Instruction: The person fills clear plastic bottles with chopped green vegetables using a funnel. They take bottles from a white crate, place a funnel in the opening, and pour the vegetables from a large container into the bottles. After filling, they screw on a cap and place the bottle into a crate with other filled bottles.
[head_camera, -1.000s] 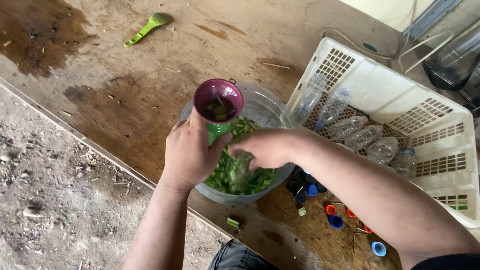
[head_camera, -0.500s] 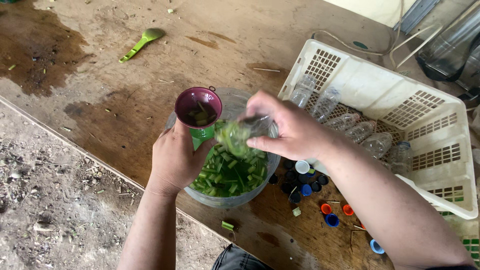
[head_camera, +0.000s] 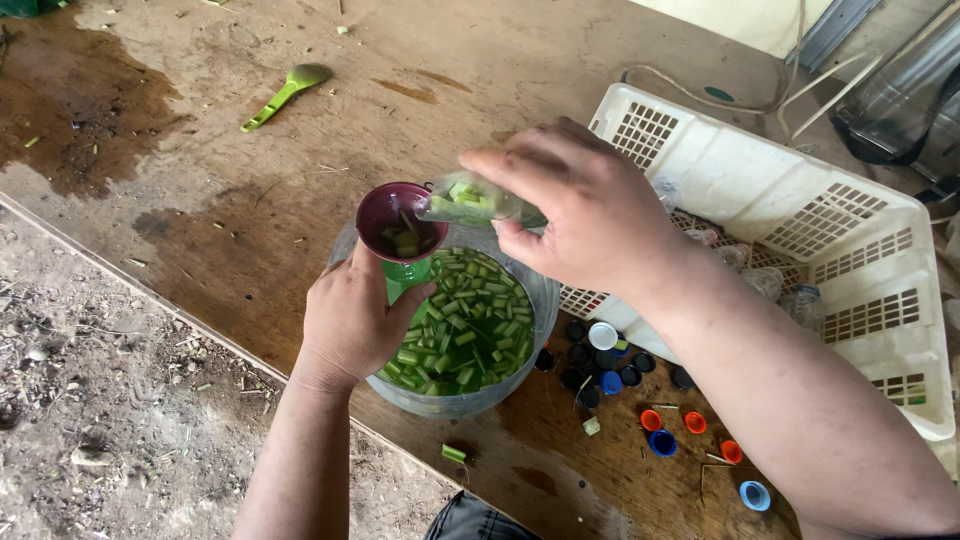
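Head view: a stained wooden table is seen from above, with bare ground along its near edge. A white crate lies at the right, with clear bottles partly seen inside it. A clear bowl of cut green stalk pieces stands near the table's edge, and loose bottle caps are scattered between bowl and crate. A green spoon lies well apart, at the far left.

The right hand is closed around a small clear cup filled with green pieces; the cup is tipped on its side, its long axis running left to right, its mouth just beside the rim of a maroon funnel. The funnel is held upright above the bowl, with a green bottle under it, gripped by the left hand. From the right grip, the funnel lies to the left and slightly lower. A few pieces already lie in the funnel.
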